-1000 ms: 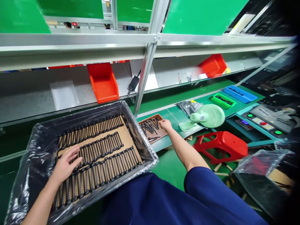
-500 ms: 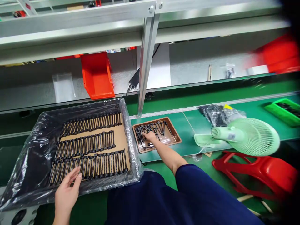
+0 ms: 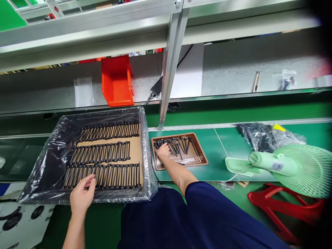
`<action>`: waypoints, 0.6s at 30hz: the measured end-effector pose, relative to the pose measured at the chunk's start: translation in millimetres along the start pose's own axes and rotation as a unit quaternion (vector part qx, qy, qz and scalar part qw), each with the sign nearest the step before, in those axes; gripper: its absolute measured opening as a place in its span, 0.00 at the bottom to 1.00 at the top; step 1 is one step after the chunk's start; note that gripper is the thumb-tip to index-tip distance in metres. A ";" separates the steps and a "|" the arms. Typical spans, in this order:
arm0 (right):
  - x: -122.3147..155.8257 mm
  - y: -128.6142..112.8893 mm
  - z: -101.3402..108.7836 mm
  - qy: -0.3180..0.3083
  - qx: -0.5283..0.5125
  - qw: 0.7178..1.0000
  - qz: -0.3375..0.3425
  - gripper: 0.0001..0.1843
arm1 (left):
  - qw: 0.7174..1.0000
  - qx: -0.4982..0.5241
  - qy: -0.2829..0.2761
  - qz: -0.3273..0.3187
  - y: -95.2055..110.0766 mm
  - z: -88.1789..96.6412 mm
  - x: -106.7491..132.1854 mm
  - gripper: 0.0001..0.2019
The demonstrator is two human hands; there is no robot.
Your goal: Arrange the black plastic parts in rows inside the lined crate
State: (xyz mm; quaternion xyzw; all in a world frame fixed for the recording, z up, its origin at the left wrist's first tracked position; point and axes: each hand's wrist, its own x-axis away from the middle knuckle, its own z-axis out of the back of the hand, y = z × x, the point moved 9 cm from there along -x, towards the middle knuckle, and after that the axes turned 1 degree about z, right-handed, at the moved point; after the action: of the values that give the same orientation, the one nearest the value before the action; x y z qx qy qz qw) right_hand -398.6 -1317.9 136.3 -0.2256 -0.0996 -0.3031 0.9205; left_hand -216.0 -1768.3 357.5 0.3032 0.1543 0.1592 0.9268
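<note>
My left hand (image 3: 82, 194) is over the near edge of a large tray (image 3: 49, 145) wrapped in clear plastic, its thumb and fingers loosely curved and slightly apart with nothing visible between them. Just beyond its fingertips is the nearest row of long black screws (image 3: 111, 176), one of three rows laid side by side on brown cardboard (image 3: 136, 152). My right hand (image 3: 163, 151) reaches into a small brown tray (image 3: 204, 159), fingers curled onto the left end of a loose heap of the same screws (image 3: 181, 145). Its fingertips are partly hidden among them.
A red bin (image 3: 118, 83) stands on the metal shelf behind, left of an upright post (image 3: 172, 65). On the green bench to the right are a light green fan (image 3: 272, 166) and black plastic bags (image 3: 254, 135). A red stool (image 3: 282, 211) lies below.
The view has shifted, so the bench items to the right sit farther right. My right hand has moved toward the left end of the small tray. My left hand stays near the nearest row.
</note>
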 end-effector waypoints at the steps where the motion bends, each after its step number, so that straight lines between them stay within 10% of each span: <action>1: 1.5 -0.5 2.0 0.011 0.004 1.000 0.011 0.54 | 1.000 -0.006 -0.001 -0.002 -0.2 -0.2 0.2 0.18; 12: -21.0 18.9 5.0 -0.046 -0.007 0.997 0.060 0.27 | 0.999 -0.027 0.016 -0.025 8.7 2.1 3.1 0.15; 18: -20.4 45.2 40.4 -0.018 -0.073 0.997 0.029 0.23 | 0.999 -0.039 0.006 -0.017 1.7 -1.5 1.4 0.15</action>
State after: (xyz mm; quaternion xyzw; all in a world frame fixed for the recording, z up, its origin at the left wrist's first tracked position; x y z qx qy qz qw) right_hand -389.5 -1255.9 149.2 -0.3001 -0.0871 -0.2792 0.9080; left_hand -215.7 -1765.7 357.1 0.2635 0.1592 0.1507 0.9394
